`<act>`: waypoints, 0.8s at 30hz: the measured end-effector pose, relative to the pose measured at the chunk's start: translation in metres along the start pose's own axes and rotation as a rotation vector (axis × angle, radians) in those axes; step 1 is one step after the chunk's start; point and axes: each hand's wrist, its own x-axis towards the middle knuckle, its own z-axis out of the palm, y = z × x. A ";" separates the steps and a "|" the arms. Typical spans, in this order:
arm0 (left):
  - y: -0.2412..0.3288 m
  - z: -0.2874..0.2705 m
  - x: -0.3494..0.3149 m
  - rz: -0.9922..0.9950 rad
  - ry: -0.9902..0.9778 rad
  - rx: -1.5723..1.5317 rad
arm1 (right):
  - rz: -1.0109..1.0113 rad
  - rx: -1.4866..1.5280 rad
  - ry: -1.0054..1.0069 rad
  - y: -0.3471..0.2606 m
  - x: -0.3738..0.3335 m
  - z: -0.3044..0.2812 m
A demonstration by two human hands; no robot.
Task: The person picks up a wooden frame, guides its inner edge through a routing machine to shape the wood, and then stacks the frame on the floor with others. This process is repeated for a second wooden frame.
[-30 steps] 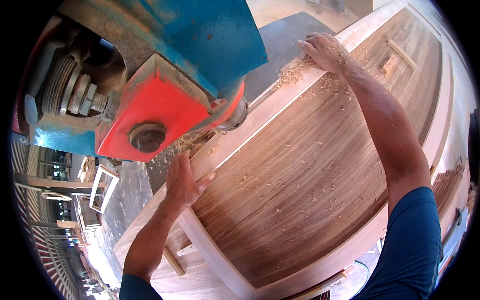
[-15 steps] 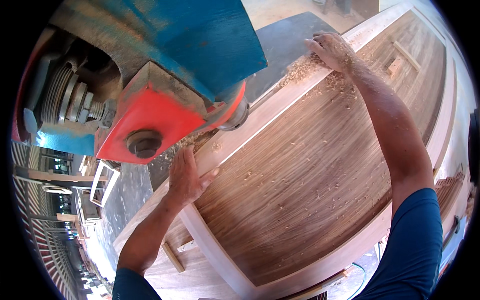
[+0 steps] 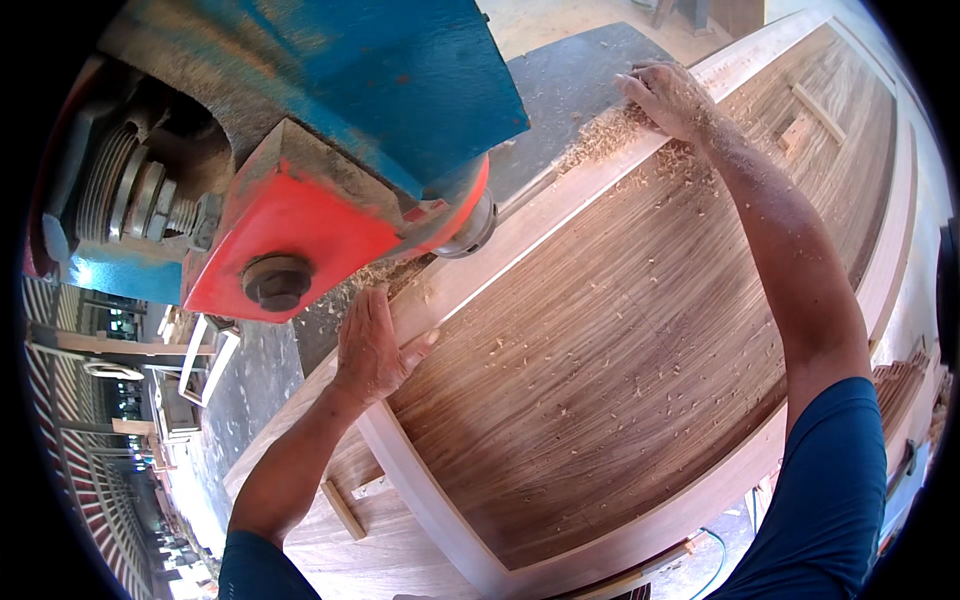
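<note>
A large framed wooden panel lies in front of me, its brown grained face bordered by pale rails. My left hand rests on the long far rail, fingers stretched out and thumb apart toward the panel's inner side. Farther off to the right, my right hand is bent over the same rail, its fingers curled at the outer edge and dusted with shavings. Between the hands, a round metal cutter part sits close to the rail's outer edge, below a red guard. Where it meets the wood is hidden.
The blue machine body fills the upper left, with an exposed threaded shaft. Curly shavings heap on the dark machine table and rail. Two small wood pieces, including a strip, lie on the panel. A white frame stands at left.
The machine sits slightly farther left and higher in the picture. Some loose shavings lie differently. Both hands keep nearly the same places on the rail.
</note>
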 end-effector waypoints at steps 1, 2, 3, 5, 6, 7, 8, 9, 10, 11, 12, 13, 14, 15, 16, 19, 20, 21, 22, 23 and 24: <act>0.000 0.000 0.000 0.006 0.004 0.001 | -0.006 0.009 0.022 0.000 -0.001 0.001; 0.000 -0.001 0.000 0.012 0.008 0.002 | -0.012 0.018 0.043 0.000 -0.001 0.001; 0.000 -0.001 0.000 0.017 0.012 0.003 | -0.027 0.004 0.098 0.000 -0.002 0.004; -0.001 0.000 -0.001 0.023 0.018 0.004 | -0.060 -0.048 0.244 0.000 -0.006 0.012; 0.000 0.001 0.000 0.031 0.023 0.001 | -0.078 -0.090 0.335 0.002 -0.009 0.016; 0.000 0.000 0.000 0.027 0.019 -0.003 | -0.084 -0.108 0.327 0.006 -0.008 0.016; 0.002 0.000 0.001 0.024 0.016 -0.007 | -0.091 -0.126 0.318 0.010 -0.005 0.014; 0.002 -0.001 0.001 0.014 0.009 -0.008 | -0.100 -0.138 0.307 0.007 -0.004 0.014; 0.002 -0.001 0.000 0.011 0.006 -0.009 | -0.069 -0.127 0.224 0.004 -0.003 0.011; 0.002 -0.002 -0.001 0.008 0.003 -0.009 | -0.037 -0.117 0.141 0.003 -0.001 0.007; 0.002 -0.002 -0.002 0.006 0.001 -0.011 | -0.005 -0.109 0.058 0.001 -0.001 0.003; 0.001 -0.001 -0.002 0.004 0.001 -0.007 | 0.020 -0.083 0.026 0.000 -0.001 0.001; 0.001 -0.001 -0.002 0.002 0.002 -0.004 | 0.045 -0.057 -0.007 -0.002 0.000 0.000; 0.001 -0.001 -0.002 -0.001 0.003 0.001 | 0.069 -0.031 -0.039 -0.001 0.001 0.000; 0.001 -0.001 -0.003 0.009 0.016 0.017 | 0.052 -0.032 -0.001 0.000 0.001 0.002; 0.002 0.000 -0.001 0.033 0.040 0.037 | -0.019 -0.053 0.162 0.017 0.001 0.010; 0.004 0.001 0.002 0.037 0.038 0.028 | -0.062 -0.070 0.248 0.030 0.003 0.013; 0.003 -0.001 0.000 0.023 0.026 0.030 | -0.060 -0.060 0.243 0.029 0.004 0.016; 0.002 0.000 -0.002 0.014 0.017 0.030 | -0.058 -0.048 0.235 0.019 0.004 0.018; 0.000 0.000 -0.004 0.005 0.009 0.030 | -0.004 -0.028 0.143 0.011 0.001 0.014; 0.000 0.000 -0.004 0.002 0.006 0.027 | 0.052 -0.013 0.055 0.002 -0.002 0.006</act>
